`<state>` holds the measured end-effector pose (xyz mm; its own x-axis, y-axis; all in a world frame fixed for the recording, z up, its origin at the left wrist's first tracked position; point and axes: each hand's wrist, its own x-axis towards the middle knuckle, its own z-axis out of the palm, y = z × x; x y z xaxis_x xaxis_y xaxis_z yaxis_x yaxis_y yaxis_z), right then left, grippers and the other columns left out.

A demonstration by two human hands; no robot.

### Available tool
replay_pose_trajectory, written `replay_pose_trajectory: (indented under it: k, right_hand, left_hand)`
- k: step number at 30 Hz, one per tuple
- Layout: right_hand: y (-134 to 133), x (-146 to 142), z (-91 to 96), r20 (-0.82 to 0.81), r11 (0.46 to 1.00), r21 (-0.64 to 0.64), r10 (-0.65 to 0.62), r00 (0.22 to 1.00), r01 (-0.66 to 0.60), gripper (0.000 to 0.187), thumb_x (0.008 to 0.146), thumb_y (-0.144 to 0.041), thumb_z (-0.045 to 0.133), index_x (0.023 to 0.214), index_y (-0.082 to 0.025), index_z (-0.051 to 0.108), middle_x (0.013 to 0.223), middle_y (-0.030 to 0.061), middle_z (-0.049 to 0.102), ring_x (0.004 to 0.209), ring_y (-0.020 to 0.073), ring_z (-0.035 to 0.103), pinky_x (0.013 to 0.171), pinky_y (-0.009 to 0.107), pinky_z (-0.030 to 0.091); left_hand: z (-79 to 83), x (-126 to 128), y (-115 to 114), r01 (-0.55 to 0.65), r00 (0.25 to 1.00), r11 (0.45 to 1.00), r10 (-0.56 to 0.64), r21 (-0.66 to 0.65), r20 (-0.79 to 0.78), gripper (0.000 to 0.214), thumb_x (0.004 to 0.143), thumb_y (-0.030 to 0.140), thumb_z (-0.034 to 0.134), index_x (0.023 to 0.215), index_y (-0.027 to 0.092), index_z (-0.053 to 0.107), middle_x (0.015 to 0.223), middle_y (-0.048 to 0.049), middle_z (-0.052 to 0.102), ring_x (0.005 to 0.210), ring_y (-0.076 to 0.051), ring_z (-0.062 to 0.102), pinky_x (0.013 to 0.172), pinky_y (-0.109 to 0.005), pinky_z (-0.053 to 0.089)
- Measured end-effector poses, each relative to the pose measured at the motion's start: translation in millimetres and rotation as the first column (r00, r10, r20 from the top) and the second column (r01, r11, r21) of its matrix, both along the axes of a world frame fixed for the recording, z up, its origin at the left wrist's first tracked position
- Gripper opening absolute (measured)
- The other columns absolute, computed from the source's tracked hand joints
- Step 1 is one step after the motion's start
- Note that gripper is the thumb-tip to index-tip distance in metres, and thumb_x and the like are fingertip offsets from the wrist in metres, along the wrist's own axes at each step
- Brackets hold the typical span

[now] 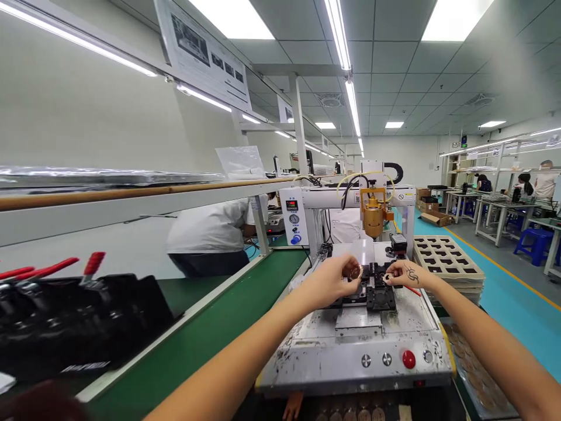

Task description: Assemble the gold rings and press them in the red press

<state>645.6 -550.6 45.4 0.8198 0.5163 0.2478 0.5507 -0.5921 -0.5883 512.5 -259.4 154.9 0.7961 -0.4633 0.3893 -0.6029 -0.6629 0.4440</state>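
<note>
My left hand [337, 276] is closed in a pinch on a small round copper-coloured part [356, 272], held just left of a black fixture [377, 286] on a grey machine table [350, 345]. On the fixture's right side my right hand [401, 273] pinches a small pale piece that I cannot make out. A thin red object [412, 290] lies just under the right wrist. Both forearms reach in from the bottom of the view. Behind the fixture hangs the machine's brass-coloured head [374, 213].
A green conveyor belt [205, 339] runs along the left, with black trays [79, 327] and red-handled tools [52, 267] at its near end. Stacked compartment trays [447, 260] stand to the right. The machine front carries a red button [408, 359]. A person in white [210, 237] bends over the far bench.
</note>
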Motion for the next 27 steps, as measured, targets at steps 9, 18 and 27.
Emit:
replay_pose_trajectory:
  k: [9,18,27]
  right_hand:
    - [3,-9,-6.9,0.128,0.997,-0.053,-0.044,0.991,0.051,0.024,0.101,-0.039,0.073,0.108,-0.016,0.072,0.109,0.0052,0.073,0.1,0.0222,0.071,0.092,0.043,0.059]
    - [8,-51,3.0,0.337,0.968,0.109,-0.251,0.907,0.227,0.024,0.096,-0.042,0.072,0.094,-0.02,0.081,0.09,0.009,0.071,0.095,0.027,0.064,0.09,0.039,0.05]
    - [-39,-226,-80.8,0.353,0.804,0.288,-0.594,0.723,0.52,0.033,0.098,-0.054,0.069,0.098,-0.022,0.068,0.096,0.0065,0.063,0.091,0.027,0.062,0.082,0.04,0.05]
  left_hand:
    - [-21.5,-84,47,-0.058,0.998,0.986,0.059,-0.157,0.002,0.016,0.082,0.026,0.063,0.098,0.027,0.068,0.09,-0.0002,0.076,0.082,-0.021,0.07,0.08,-0.033,0.059]
    - [-73.4,-130,44,-0.12,0.991,0.967,0.129,-0.224,0.024,0.026,0.085,0.027,0.064,0.11,0.028,0.068,0.095,-0.0015,0.076,0.085,-0.023,0.071,0.082,-0.034,0.061]
    - [-167.5,-152,56,-0.126,0.972,0.949,0.06,-0.29,-0.226,0.027,0.085,0.024,0.067,0.112,0.025,0.067,0.098,-0.0023,0.077,0.085,-0.021,0.073,0.081,-0.032,0.061]
